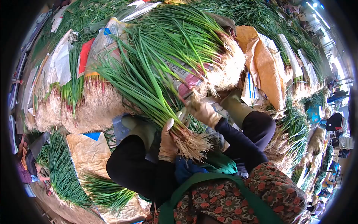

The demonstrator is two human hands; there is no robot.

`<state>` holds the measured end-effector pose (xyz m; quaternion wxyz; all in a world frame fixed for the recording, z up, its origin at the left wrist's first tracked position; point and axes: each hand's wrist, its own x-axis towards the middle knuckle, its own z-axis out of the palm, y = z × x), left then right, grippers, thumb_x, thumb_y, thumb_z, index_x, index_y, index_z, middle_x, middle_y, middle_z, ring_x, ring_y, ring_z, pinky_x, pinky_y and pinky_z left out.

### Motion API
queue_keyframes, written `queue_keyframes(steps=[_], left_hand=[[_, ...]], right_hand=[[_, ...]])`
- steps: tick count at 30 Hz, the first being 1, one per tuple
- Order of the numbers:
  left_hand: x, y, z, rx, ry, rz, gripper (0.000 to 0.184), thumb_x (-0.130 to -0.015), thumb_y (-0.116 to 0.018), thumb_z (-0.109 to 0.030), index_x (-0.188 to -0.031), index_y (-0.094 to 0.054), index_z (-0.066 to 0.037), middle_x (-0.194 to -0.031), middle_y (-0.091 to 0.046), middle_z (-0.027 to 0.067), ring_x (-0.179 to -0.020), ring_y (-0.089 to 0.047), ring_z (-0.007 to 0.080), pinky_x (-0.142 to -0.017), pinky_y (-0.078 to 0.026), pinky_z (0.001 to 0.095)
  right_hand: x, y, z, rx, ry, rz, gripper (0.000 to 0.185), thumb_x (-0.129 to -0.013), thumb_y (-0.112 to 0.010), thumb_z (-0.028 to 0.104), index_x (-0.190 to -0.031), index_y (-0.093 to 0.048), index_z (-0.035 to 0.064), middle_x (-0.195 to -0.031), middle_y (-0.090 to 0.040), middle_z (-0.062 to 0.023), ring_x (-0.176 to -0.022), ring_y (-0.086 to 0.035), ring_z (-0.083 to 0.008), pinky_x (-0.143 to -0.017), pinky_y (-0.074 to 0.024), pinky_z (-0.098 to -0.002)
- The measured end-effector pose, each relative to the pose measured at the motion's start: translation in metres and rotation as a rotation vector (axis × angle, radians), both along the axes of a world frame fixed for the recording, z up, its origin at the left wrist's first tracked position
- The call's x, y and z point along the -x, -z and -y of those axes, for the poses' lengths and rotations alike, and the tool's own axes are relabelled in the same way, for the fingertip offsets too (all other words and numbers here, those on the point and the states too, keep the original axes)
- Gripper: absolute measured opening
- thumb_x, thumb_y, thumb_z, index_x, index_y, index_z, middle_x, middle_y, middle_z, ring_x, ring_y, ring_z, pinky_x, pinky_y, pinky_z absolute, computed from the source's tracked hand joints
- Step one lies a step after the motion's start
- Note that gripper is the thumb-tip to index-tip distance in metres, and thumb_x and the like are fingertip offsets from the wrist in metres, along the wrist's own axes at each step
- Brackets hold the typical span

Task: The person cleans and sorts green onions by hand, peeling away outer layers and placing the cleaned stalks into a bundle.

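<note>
A bunch of green onions (154, 102) with pale, stringy roots lies across my lap area, its leaves pointing up and left. My left hand (169, 143), in a light glove, is wrapped round the bunch just above the roots. To the right of it, my right hand (206, 113), also gloved, is closed at the root end of a single reddish stalk. A large pile of green onions (179, 37) lies beyond my hands, its roots (229, 69) toward the right.
Orange-brown sacking (261, 63) lies right of the pile. More rooted bundles (97, 100) lie at the left under plastic sheets. A tan sack (87, 149) and loose onions (108, 192) are at lower left. Other people (335, 123) sit at the far right.
</note>
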<state>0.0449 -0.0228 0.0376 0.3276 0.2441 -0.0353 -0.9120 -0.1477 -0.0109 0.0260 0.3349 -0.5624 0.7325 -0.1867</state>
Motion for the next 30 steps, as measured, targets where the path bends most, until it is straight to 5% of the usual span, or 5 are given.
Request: queue_keyframes(steps=[4, 6, 14, 24, 30], left_hand=[[0.014, 0.010, -0.003, 0.032, -0.070, -0.063, 0.046, -0.089, -0.050, -0.030, -0.120, -0.048, 0.003, -0.123, -0.053, 0.0169, -0.113, -0.052, 0.0280, -0.102, -0.037, 0.0434], [0.013, 0.005, -0.005, -0.028, -0.058, -0.049, 0.044, -0.088, -0.050, -0.030, -0.118, -0.050, 0.002, -0.119, -0.055, 0.0141, -0.108, -0.054, 0.0249, -0.099, -0.040, 0.0426], [0.003, 0.009, -0.009, -0.078, -0.025, 0.046, 0.034, -0.088, -0.053, -0.026, -0.111, -0.054, -0.002, -0.099, -0.062, 0.0111, -0.085, -0.061, 0.0242, -0.077, -0.052, 0.0392], [0.011, -0.007, -0.005, 0.000, -0.130, -0.090, 0.041, -0.090, -0.049, -0.032, -0.117, -0.050, 0.000, -0.113, -0.058, 0.0114, -0.094, -0.059, 0.0234, -0.088, -0.047, 0.0422], [0.013, 0.002, -0.004, 0.024, -0.060, 0.022, 0.044, -0.089, -0.051, -0.031, -0.123, -0.049, -0.003, -0.097, -0.063, 0.0070, -0.085, -0.061, 0.0209, -0.076, -0.052, 0.0394]], right_hand=[[0.016, 0.024, -0.059, -0.077, -0.578, 0.067, 0.035, -0.087, -0.056, 0.032, -0.108, -0.060, 0.0056, -0.095, -0.065, -0.0168, -0.086, -0.063, -0.0334, -0.075, -0.0498, -0.0386], [0.034, 0.099, -0.051, 0.306, -0.514, -0.234, 0.031, -0.086, -0.055, 0.019, -0.113, -0.058, 0.0033, -0.098, -0.064, -0.0123, -0.085, -0.062, -0.0247, -0.075, -0.0490, -0.0322], [-0.027, 0.039, 0.038, -0.113, 0.258, 0.737, 0.024, -0.083, -0.067, 0.024, -0.092, -0.064, 0.0013, -0.078, -0.063, -0.0056, -0.072, -0.057, -0.0132, -0.064, -0.0463, -0.0279], [0.024, 0.106, -0.024, -0.419, -0.483, -0.241, 0.031, -0.086, -0.049, 0.026, -0.103, -0.064, 0.0043, -0.095, -0.065, -0.0198, -0.091, -0.063, -0.0322, -0.077, -0.0488, -0.0408], [0.037, 0.047, 0.037, 0.378, 0.094, -0.168, 0.028, -0.087, -0.050, 0.027, -0.104, -0.061, 0.0079, -0.093, -0.065, -0.0169, -0.083, -0.063, -0.0334, -0.069, -0.0511, -0.0378]])
